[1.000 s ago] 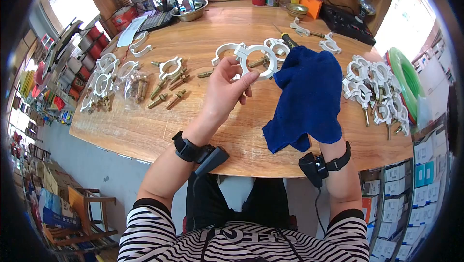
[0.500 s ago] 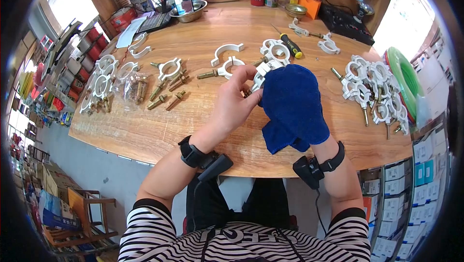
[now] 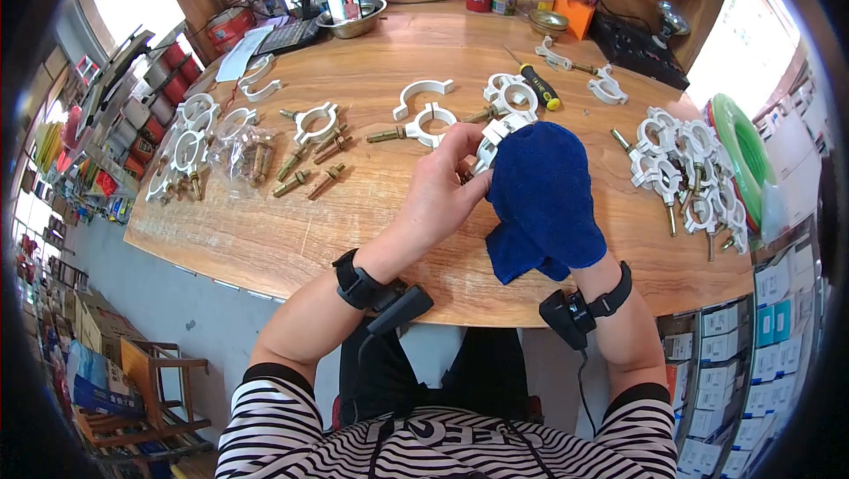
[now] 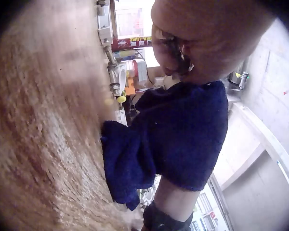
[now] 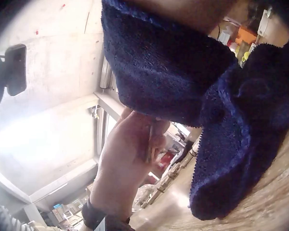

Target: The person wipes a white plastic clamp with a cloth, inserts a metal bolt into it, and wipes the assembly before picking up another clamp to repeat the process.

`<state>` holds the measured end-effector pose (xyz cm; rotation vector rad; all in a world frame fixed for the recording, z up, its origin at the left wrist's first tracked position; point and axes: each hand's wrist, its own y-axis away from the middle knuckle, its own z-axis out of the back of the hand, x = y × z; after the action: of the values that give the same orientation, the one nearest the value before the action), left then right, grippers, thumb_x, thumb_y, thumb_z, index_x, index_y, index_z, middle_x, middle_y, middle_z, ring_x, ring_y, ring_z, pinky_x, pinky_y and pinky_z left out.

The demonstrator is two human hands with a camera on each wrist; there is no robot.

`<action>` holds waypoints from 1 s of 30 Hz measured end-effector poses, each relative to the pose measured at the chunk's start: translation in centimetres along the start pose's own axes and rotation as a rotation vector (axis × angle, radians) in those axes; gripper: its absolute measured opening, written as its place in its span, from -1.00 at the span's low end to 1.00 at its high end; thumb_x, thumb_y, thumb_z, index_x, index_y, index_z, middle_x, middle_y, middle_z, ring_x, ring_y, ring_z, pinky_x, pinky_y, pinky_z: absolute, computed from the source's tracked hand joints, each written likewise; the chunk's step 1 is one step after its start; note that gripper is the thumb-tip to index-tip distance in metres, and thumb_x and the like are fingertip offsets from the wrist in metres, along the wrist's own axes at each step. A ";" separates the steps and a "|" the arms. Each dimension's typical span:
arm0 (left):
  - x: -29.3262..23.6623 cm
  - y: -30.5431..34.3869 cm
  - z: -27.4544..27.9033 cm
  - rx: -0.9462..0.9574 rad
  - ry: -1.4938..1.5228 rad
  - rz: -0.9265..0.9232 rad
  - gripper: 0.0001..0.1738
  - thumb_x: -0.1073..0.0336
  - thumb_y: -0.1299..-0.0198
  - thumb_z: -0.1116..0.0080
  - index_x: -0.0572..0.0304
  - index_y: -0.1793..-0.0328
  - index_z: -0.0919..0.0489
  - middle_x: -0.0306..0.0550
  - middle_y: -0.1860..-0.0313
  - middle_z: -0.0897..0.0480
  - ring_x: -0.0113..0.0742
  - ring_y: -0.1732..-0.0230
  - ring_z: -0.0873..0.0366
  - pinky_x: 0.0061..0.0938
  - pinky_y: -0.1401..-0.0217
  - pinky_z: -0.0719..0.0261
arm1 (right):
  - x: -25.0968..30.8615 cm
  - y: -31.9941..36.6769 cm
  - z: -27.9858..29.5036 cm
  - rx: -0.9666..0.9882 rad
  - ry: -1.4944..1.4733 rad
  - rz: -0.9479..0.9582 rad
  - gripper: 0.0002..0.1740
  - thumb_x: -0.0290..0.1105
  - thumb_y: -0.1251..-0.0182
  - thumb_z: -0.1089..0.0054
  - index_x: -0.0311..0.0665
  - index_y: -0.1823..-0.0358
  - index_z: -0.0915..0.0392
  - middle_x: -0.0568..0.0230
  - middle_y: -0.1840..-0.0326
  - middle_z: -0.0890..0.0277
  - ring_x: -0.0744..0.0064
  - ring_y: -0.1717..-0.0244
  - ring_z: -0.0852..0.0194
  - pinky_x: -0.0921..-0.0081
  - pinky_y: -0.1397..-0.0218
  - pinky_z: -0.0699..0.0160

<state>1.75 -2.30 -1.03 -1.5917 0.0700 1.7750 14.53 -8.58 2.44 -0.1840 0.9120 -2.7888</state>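
My left hand (image 3: 438, 191) pinches a white pipe clamp (image 3: 500, 132) between thumb and fingers, above the middle of the table. A dark blue cloth (image 3: 541, 191) is draped over my right hand (image 3: 598, 272), so only its wrist end shows. The covered hand holds the cloth against the clamp's right side, hiding part of the ring. In the right wrist view, the fingers of the left hand (image 5: 130, 149) curl in at the cloth's edge. A loose flap of cloth (image 4: 125, 168) hangs low near the tabletop in the left wrist view.
Just beyond the hands lie a half ring (image 3: 420, 94), a clamp with a bolt (image 3: 429, 125) and a screwdriver (image 3: 539, 87). Clamps are piled at right (image 3: 694, 147) beside a green coil (image 3: 741, 143). More clamps (image 3: 190, 152) and brass-coloured bolts (image 3: 327, 176) lie at left.
The left hand brought its clamp down and right to the cloth, turning the ring. The right hand moved slightly left and closed the cloth onto it, uncovering the screwdriver. Over the last half second, little changed.
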 end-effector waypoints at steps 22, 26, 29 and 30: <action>0.3 0.2 -0.3 0.038 0.042 0.020 -0.67 0.49 0.00 -0.10 0.24 0.09 -0.29 -0.12 0.43 -0.50 -0.47 0.49 -0.38 -0.58 0.46 -0.37 | 0.4 0.0 0.3 -0.073 0.002 -0.005 -0.85 -0.37 0.23 -0.15 -0.26 0.55 -0.52 0.17 0.59 -0.44 0.18 0.50 -0.41 0.31 0.44 -0.34; -0.6 -0.1 0.2 0.140 0.266 0.237 -0.70 0.46 -0.07 -0.07 0.24 0.10 -0.26 -0.19 0.39 -0.52 -0.58 0.56 -0.37 -0.71 0.63 -0.30 | 0.0 0.2 0.1 -0.041 -0.024 -0.017 -0.84 -0.33 0.22 -0.20 -0.24 0.58 -0.52 0.19 0.64 -0.41 0.19 0.57 -0.40 0.33 0.49 -0.34; 0.0 -0.6 0.4 0.094 0.389 0.268 -0.70 0.43 -0.09 -0.08 0.24 0.11 -0.24 -0.20 0.38 -0.53 -0.62 0.62 -0.38 -0.77 0.72 -0.26 | 0.2 -0.3 0.8 0.058 -0.063 -0.085 -0.78 -0.30 0.20 -0.22 -0.24 0.48 -0.52 0.18 0.53 -0.44 0.20 0.44 -0.42 0.31 0.37 -0.35; 0.1 -0.8 0.5 0.078 0.410 0.259 -0.71 0.38 -0.11 -0.08 0.25 0.12 -0.25 -0.17 0.37 -0.54 -0.61 0.65 -0.37 -0.76 0.71 -0.27 | 0.1 -0.1 0.8 0.058 -0.063 -0.084 -0.78 -0.30 0.20 -0.22 -0.24 0.48 -0.52 0.18 0.53 -0.44 0.20 0.44 -0.42 0.31 0.37 -0.35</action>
<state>1.72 -1.41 -0.71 -1.9347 0.5547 1.5790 14.60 -8.99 3.14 -0.3062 0.8269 -2.8643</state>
